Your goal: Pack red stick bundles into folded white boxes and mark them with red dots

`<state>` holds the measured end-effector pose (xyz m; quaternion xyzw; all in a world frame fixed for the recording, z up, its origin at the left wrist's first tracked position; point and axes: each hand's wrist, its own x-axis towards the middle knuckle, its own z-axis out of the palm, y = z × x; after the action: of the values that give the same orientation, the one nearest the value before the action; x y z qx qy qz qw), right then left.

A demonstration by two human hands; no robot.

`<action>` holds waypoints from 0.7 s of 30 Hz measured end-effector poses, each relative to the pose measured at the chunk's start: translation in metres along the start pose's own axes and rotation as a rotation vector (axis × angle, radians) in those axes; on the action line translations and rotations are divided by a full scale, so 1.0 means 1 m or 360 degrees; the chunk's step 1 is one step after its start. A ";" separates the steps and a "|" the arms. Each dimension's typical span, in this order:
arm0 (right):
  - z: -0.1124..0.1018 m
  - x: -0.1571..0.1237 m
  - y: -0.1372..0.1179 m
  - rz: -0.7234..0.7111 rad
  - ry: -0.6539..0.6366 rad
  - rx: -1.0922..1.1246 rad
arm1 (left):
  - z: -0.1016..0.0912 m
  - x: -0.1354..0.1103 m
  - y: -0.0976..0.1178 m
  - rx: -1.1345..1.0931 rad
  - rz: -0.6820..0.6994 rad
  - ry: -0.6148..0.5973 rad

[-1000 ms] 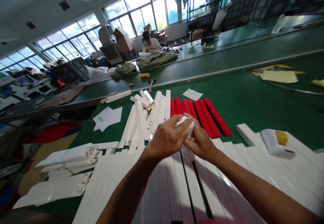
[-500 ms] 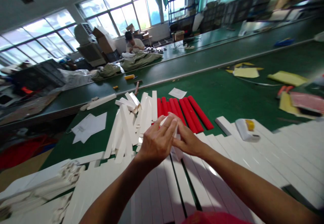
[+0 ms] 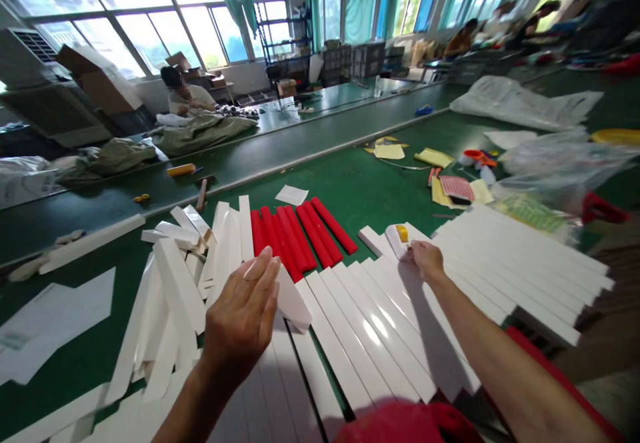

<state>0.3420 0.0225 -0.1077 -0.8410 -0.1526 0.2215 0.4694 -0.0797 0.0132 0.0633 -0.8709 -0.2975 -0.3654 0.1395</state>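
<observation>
My left hand (image 3: 245, 316) is raised over the row of long white boxes (image 3: 380, 316) and holds a folded white box (image 3: 293, 303) against its palm, fingers nearly straight. My right hand (image 3: 426, 260) has reached out to the right and closes on the small white tape dispenser with a yellow roll (image 3: 400, 239) that lies on the boxes. Several red sticks (image 3: 295, 233) lie side by side just beyond, on the green table (image 3: 370, 189). A loose pile of flat white box blanks (image 3: 175, 276) lies to the left.
White paper sheets (image 3: 45, 316) lie far left. Yellow and red papers (image 3: 450, 186) and clear plastic bags (image 3: 560, 163) sit to the right. A seated person (image 3: 183, 96) works at the far table. Something red (image 3: 400, 423) shows at the bottom edge.
My hands were together folding the white box. Now the right hand has left it and moved right to the tape dispenser. The left hand keeps the box. The view turned right.
</observation>
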 end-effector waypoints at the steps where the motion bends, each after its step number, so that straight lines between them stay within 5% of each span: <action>1: 0.003 0.003 0.003 0.0078 -0.0042 0.0037 | 0.000 0.001 0.000 -0.0007 -0.0001 0.0007; 10: 0.021 0.027 -0.002 0.0596 -0.0189 0.0523 | 0.001 -0.003 0.001 -0.0059 -0.0048 0.0020; 21: 0.017 -0.012 0.042 0.0385 -0.0275 0.0894 | 0.002 -0.003 0.005 -0.0193 -0.0167 0.0048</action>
<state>0.3246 0.0082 -0.1487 -0.6685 -0.0236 0.3800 0.6389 -0.0773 0.0086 0.0599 -0.8554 -0.3180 -0.4026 0.0715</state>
